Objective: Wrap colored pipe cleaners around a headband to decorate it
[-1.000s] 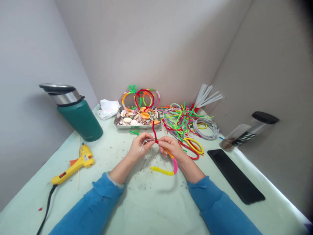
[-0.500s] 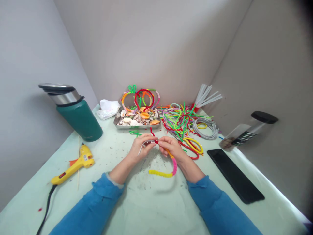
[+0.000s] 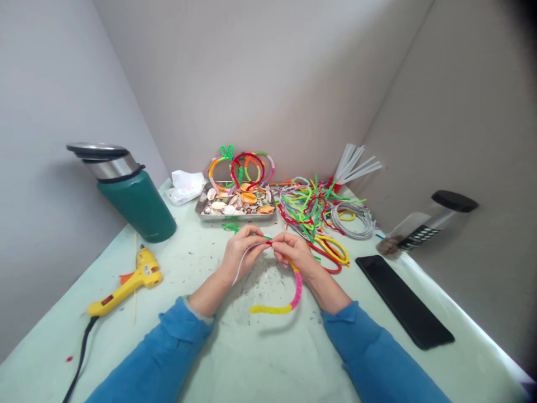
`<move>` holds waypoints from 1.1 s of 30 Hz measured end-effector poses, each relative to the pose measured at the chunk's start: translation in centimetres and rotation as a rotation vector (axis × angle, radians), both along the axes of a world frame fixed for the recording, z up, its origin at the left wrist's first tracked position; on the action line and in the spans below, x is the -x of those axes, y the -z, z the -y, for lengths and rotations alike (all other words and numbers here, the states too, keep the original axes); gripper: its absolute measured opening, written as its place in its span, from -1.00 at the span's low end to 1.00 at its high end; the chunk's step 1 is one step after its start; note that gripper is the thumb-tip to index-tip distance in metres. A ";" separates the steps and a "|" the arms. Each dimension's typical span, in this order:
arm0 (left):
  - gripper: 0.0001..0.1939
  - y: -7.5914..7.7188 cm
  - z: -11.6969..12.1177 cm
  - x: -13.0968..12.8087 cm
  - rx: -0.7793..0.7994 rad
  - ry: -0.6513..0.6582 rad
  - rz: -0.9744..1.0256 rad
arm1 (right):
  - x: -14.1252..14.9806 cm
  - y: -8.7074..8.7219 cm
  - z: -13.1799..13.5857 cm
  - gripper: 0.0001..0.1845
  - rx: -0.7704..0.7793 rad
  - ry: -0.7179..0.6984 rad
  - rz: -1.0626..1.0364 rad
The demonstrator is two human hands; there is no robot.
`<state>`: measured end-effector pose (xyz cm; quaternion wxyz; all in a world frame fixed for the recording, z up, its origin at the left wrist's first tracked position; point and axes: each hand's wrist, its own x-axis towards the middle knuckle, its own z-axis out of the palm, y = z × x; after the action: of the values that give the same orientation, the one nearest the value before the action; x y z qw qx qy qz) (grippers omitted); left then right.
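Note:
Over the middle of the table, my left hand (image 3: 242,252) is closed in a pinch on a thin grey-white wire (image 3: 240,267), whose bare end curves down below the fingers. My right hand (image 3: 295,253) pinches the same wire close by, thumb and fingers almost touching the left ones. A bit of red pipe cleaner (image 3: 269,243) shows between the fingertips. Beneath my right hand hangs the wrapped part of the wire (image 3: 297,288), covered in orange, pink and yellow pipe cleaner and curving left to a yellow end. The fingers partly hide the red wrapping.
Behind my hands stands a metal tray (image 3: 235,217) of seashells with wrapped rings on it. Right of it lie tangled pipe cleaners (image 3: 310,201), a grey wire coil (image 3: 352,224) and a black phone (image 3: 403,302). A yellow glue gun (image 3: 126,285) and green bottle (image 3: 136,207) are left.
The wrapped wire has turned, so its yellow end hangs lower and further left. The bare wire end also swings lower. The red tail that stuck up between my hands no longer shows.

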<state>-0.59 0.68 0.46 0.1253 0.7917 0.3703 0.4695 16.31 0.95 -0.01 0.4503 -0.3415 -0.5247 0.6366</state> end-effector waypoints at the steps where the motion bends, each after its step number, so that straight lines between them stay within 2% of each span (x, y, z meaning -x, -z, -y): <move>1: -0.85 0.0 0.0 0.0 0.004 0.001 0.000 | 0.0 0.0 0.0 -0.82 -0.001 0.001 0.000; 7: -0.82 -0.1 0.1 0.0 0.098 -0.012 -0.004 | 0.0 -0.3 0.2 -0.77 0.002 0.005 -0.006; 11: -0.80 -0.1 0.0 0.0 0.186 -0.044 0.021 | 0.0 0.0 -0.3 -0.67 0.039 0.092 -0.002; 15: -0.78 0.4 -0.3 0.2 0.319 -0.046 0.085 | -0.1 0.6 -0.8 -0.64 -0.032 0.168 0.007; 22: -0.79 0.7 -0.7 0.3 0.381 -0.072 0.085 | -0.2 0.2 -0.2 -0.77 -0.098 0.100 0.128; 33: -0.69 -0.3 -0.3 0.0 0.511 -0.025 0.034 | -0.1 0.6 -0.3 -0.86 -0.120 0.044 0.149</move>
<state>-0.59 0.97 0.80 0.3220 0.7216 0.4844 0.3755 16.44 1.25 -0.64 0.4437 -0.3719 -0.5860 0.5669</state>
